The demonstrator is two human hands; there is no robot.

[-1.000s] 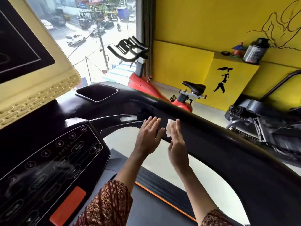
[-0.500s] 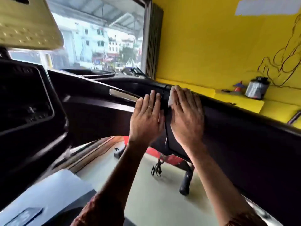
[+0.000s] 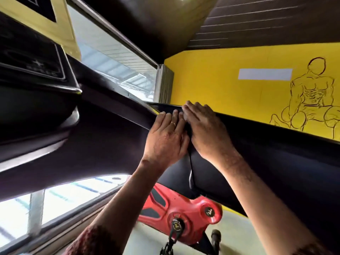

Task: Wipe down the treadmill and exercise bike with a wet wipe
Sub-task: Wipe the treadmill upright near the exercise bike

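As the left hand (image 3: 166, 138) and right hand (image 3: 207, 129) lie flat at centre frame, fingers straight and together, on the treadmill's stiff, smooth handrail (image 3: 266, 146), the unseen wet wipe, soft and limp, probably sits under the right palm, best held spread beneath flat fingers.

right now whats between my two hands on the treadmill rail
No gap in the head view: left hand and right hand lie flat on the treadmill rail, touching. Below them only the rail's seam shows; no wipe visible.
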